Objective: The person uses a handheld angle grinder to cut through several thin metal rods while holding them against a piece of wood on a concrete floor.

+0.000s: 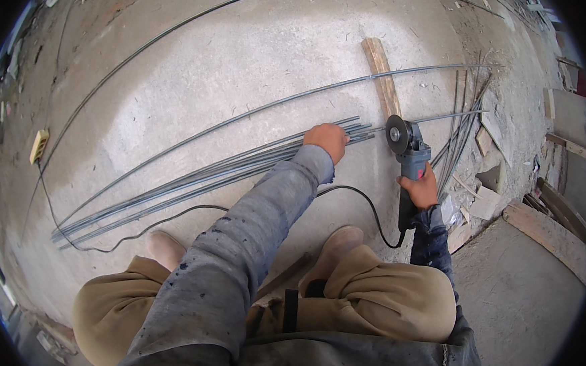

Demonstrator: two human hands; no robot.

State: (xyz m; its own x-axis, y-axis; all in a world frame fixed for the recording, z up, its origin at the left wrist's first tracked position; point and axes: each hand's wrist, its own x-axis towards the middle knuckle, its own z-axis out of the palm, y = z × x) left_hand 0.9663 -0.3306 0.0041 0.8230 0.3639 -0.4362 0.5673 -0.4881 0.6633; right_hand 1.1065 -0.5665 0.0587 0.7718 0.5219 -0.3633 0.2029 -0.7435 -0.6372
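Observation:
My left hand (327,142) is closed at the right end of a bundle of thin grey steel rods (218,169) lying on the concrete. Its fingertips are partly hidden, so exactly how many rods it grips does not show. In my right hand (421,187) is an angle grinder (412,163), held by its body with the dark cutting disc (397,134) at the top. The disc stands at one rod (446,116) that stretches right from near my left hand. Whether disc and rod touch, I cannot tell. Just beyond the disc lies a wooden plank (383,77).
The grinder's black cord (357,190) loops left to a yellowish power socket block (38,146). Long rods (255,111) curve across the floor beyond the bundle. Cut rods (457,143) pile up at the right, beside broken slabs and boards (550,238). My shoes (331,254) are close to the bundle.

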